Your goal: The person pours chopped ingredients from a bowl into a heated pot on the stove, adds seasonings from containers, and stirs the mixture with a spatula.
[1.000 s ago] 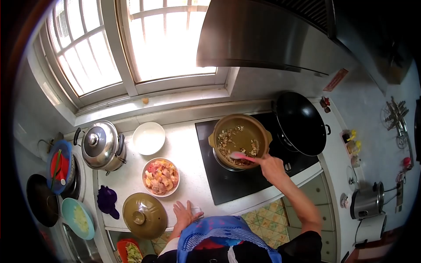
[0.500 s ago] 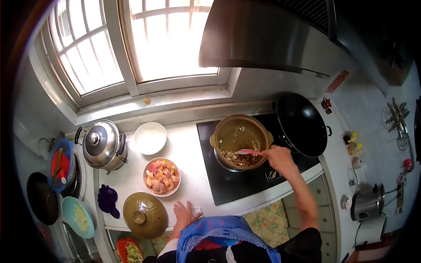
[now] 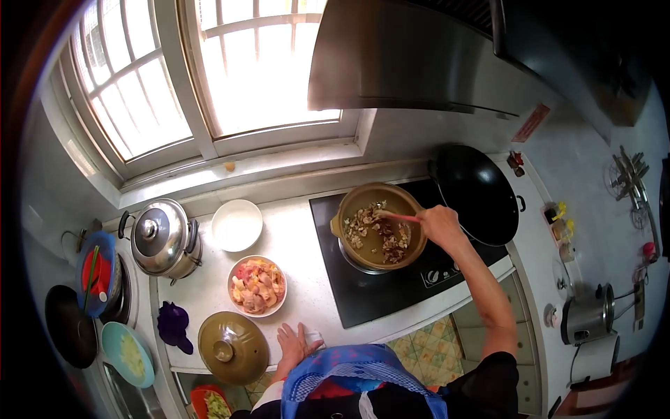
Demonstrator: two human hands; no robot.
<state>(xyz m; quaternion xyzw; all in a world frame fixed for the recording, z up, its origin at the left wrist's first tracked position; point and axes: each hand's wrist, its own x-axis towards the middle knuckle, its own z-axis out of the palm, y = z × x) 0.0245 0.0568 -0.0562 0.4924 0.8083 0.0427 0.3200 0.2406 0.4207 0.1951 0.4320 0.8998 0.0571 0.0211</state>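
Observation:
My right hand (image 3: 441, 226) is closed round the handle of a pink spatula (image 3: 403, 217), whose tip is among chopped brown and pale bits in the clay pot (image 3: 336, 225). The pot stands on the left side of the black cooktop (image 3: 363, 304). My left hand (image 3: 293, 343) lies with fingers spread at the counter's front edge, beside a white cloth (image 3: 314, 338). Left of it is a brown pot lid (image 3: 241, 335). Above the lid stands a bowl of raw meat pieces (image 3: 257, 285).
A black wok (image 3: 478, 192) sits on the cooktop's right side. An empty white bowl (image 3: 236, 225) and a steel lidded pot (image 3: 160, 237) stand at the back left. Near the left edge are a purple cloth (image 3: 173, 325) and a turquoise bowl (image 3: 128, 356).
The spatula has moved from the pot's front part towards its back, with my right hand moving up. The bits lie spread differently. My left hand stays on the counter.

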